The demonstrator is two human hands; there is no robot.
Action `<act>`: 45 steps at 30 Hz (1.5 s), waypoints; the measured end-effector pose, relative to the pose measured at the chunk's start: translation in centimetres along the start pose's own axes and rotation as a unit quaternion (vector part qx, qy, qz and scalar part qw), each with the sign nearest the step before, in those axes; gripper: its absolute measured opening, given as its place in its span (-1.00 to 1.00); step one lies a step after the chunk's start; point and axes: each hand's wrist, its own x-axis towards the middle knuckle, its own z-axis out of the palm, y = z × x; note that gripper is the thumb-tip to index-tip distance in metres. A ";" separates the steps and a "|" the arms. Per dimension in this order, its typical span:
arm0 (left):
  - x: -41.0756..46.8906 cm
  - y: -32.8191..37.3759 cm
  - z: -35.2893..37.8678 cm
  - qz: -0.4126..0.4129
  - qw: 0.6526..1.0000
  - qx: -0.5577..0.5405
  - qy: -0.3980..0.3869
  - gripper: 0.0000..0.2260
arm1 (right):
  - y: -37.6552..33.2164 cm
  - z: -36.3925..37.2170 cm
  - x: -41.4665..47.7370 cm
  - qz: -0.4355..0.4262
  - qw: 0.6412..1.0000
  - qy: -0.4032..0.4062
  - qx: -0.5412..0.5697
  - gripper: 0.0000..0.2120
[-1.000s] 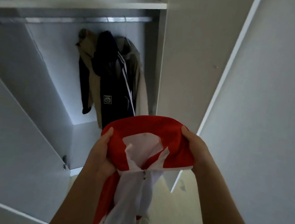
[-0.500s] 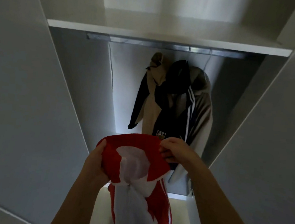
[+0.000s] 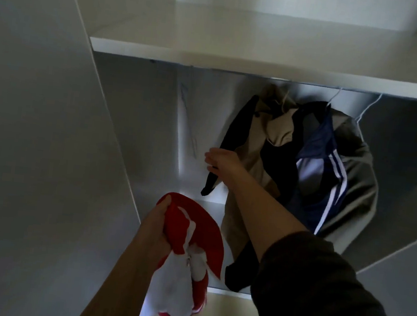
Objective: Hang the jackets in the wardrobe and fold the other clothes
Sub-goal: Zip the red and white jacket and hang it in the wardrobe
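My left hand [image 3: 157, 219] grips a red and white zip jacket [image 3: 188, 254] by its collar edge; the rest of it hangs down below. My right hand [image 3: 221, 160] reaches into the wardrobe with straight fingers, at the dark sleeve of a beige jacket [image 3: 258, 148] that hangs there. Beside it hang a navy jacket with white stripes [image 3: 323, 171] and a grey one [image 3: 362, 170], all on wire hangers under the shelf. The rail is mostly hidden behind the shelf's edge.
A white shelf [image 3: 239, 61] spans the wardrobe above the hanging clothes. White side panels [image 3: 48, 139] close in on the left and right. The hanging space left of the jackets holds nothing. The wardrobe's floor ledge [image 3: 213, 200] shows below.
My right hand has let go of the red jacket and moved up into the wardrobe to the beige jacket's sleeve. The left hand alone holds the red jacket. The view has moved closer.
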 end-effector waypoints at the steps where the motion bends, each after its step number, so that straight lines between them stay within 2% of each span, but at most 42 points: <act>1: 0.6 0.8 -0.2 0.001 1.000 -0.003 0.001 -0.63 | -0.3 0.7 1.2 0.004 1.000 0.003 -0.003 -0.65; 4: 2.1 2.9 -1.1 0.013 1.000 -0.011 0.005 -0.64 | -0.9 2.7 4.4 -0.001 0.998 0.020 -0.052 -0.63; 8: 3.6 5.1 -1.7 0.026 0.999 -0.020 0.013 -0.61 | -1.3 4.6 7.0 -0.024 0.998 0.005 -0.059 -0.49; 13: 4.7 6.7 -2.1 0.026 1.000 0.007 0.015 -0.66 | -1.8 6.0 8.4 -0.028 0.996 0.021 -0.084 -0.76; 16: 5.5 6.9 -2.5 0.027 1.000 0.008 0.006 -0.67 | -1.7 6.1 8.5 -0.044 0.994 0.043 -0.087 -0.73; 21: 6.3 7.0 -2.4 0.024 1.000 0.004 0.002 -0.68 | -2.7 5.4 8.4 -0.121 0.986 0.084 -0.078 -0.71; 25: 6.4 7.1 -1.8 0.031 0.999 0.008 -0.010 -0.69 | -3.3 4.5 7.7 -0.139 0.986 0.085 -0.040 -0.70; 34: 4.9 6.0 2.4 0.025 0.998 0.054 -0.016 -0.70 | 0.7 -1.5 1.5 -0.125 0.986 0.107 0.018 -0.74; 39: 3.2 3.1 5.6 0.024 0.994 0.085 -0.064 -0.62 | 4.4 -6.9 -4.7 -0.114 0.983 0.147 -0.001 -0.72; 41: 2.4 1.5 6.8 0.021 0.990 0.114 -0.079 -0.60 | 6.0 -9.4 -7.8 -0.114 0.984 0.132 0.038 -0.70; 45: 0.1 -2.0 8.9 0.023 0.980 0.168 -0.102 -0.75 | 9.7 -14.2 -14.5 -0.143 0.977 0.151 0.040 -0.70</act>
